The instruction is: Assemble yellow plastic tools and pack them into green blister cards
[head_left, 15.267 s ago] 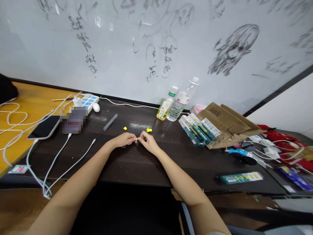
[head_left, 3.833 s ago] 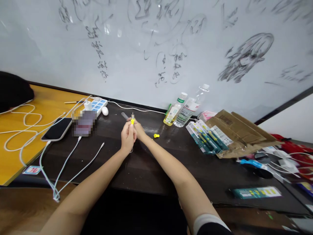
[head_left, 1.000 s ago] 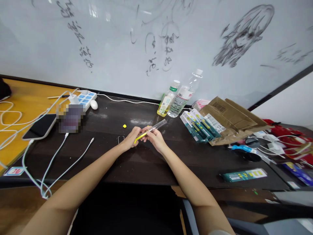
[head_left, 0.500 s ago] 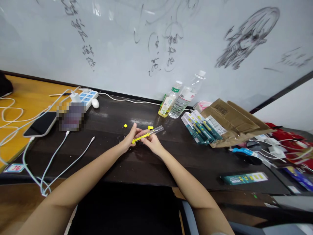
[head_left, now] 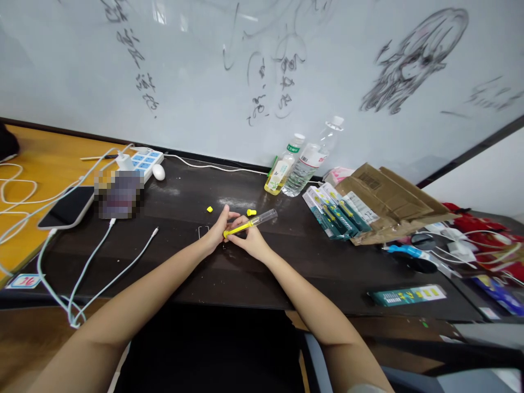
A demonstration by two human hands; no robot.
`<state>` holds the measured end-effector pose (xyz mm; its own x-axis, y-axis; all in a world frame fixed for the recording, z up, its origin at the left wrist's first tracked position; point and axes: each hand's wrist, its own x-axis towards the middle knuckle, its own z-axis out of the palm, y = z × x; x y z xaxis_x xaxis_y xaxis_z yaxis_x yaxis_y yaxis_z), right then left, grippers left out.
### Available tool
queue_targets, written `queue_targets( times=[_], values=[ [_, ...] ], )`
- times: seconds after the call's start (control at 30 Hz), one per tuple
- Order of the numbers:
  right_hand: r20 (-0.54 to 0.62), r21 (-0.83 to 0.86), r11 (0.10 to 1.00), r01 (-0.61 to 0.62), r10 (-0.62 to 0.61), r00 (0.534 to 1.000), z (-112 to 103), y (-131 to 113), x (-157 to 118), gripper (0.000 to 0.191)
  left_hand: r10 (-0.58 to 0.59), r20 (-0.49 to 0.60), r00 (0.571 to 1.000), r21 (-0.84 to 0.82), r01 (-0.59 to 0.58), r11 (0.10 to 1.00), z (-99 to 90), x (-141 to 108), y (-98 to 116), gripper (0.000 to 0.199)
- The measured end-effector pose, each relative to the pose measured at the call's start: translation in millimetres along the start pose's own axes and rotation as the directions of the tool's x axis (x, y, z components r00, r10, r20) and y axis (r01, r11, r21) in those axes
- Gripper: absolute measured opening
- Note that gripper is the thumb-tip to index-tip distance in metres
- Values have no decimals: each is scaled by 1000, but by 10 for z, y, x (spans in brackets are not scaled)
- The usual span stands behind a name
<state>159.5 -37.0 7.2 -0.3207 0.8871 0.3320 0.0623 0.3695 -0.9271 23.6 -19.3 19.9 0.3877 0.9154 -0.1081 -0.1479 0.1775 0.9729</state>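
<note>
Over the middle of the dark table, both my hands hold a clear plastic tube with a yellow rod (head_left: 239, 228), which looks like a syringe. The clear part points up to the right. My left hand (head_left: 216, 232) is closed around the lower yellow end, thumb raised, and some of its fingers pass behind the rod. Fingers of my right hand (head_left: 251, 240) pinch the yellow part close to its lower end. Just beyond the hands lie a yellow cap (head_left: 251, 212) and a small yellow piece (head_left: 209, 209). A thin bent wire piece (head_left: 200, 231) lies partly hidden by my left hand.
Two bottles (head_left: 305, 166) stand against the whiteboard (head_left: 184, 82). Several green-white boxes (head_left: 335, 213) lean by a cardboard box (head_left: 393, 202); another green box (head_left: 409, 295) lies near the front edge. Phones (head_left: 67, 207), white cables (head_left: 96, 256) and a power strip (head_left: 147, 164) are left.
The fingers of my right hand have shifted left along the yellow rod towards its lower end. The tube has moved slightly right and tilted up a little. My left hand has hardly moved.
</note>
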Motion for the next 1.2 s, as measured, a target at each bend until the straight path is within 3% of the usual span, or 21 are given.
queue_targets(
  times=[0.13, 0.3, 0.63, 0.7, 0.8, 0.87, 0.93, 1.0, 1.2],
  values=[
    [-56, 177, 981, -83, 94, 994, -113, 28, 40, 32, -59, -3, 998, -166, 58, 984, -28, -19, 52, 51],
    [-79, 296, 942, -159, 190, 979, -216, 86, 78, 38, -55, -43, 998, -180, 46, 983, -17, -7, 35, 44],
    [-59, 257, 961, -99, 117, 991, -66, 117, 48, 31, 56, -133, 990, -192, -81, 978, 32, 46, -12, 45],
    [-101, 279, 957, -81, 113, 988, -110, 98, 62, 31, 94, -150, 984, -135, -114, 984, 3, 59, -21, 42],
    [-176, 346, 937, -49, 116, 977, -220, 56, 91, 33, 184, -172, 968, 156, -158, 975, -70, 63, -56, 31],
    [-225, 385, 922, -39, 135, 965, -291, 20, 106, 34, 267, -70, 961, 360, -225, 905, -115, 59, -83, 28],
    [-252, 404, 914, -41, 155, 955, -339, -16, 113, 35, 285, 70, 956, 418, -288, 862, -138, 58, -107, 32],
    [-238, 413, 909, -59, 170, 956, -358, -40, 114, 35, 265, 144, 954, 380, -300, 875, -136, 66, -127, 35],
    [-178, 404, 909, -101, 186, 966, -349, -17, 109, 35, 153, 189, 970, 238, -197, 951, -82, 91, -148, 42]
  ],
)
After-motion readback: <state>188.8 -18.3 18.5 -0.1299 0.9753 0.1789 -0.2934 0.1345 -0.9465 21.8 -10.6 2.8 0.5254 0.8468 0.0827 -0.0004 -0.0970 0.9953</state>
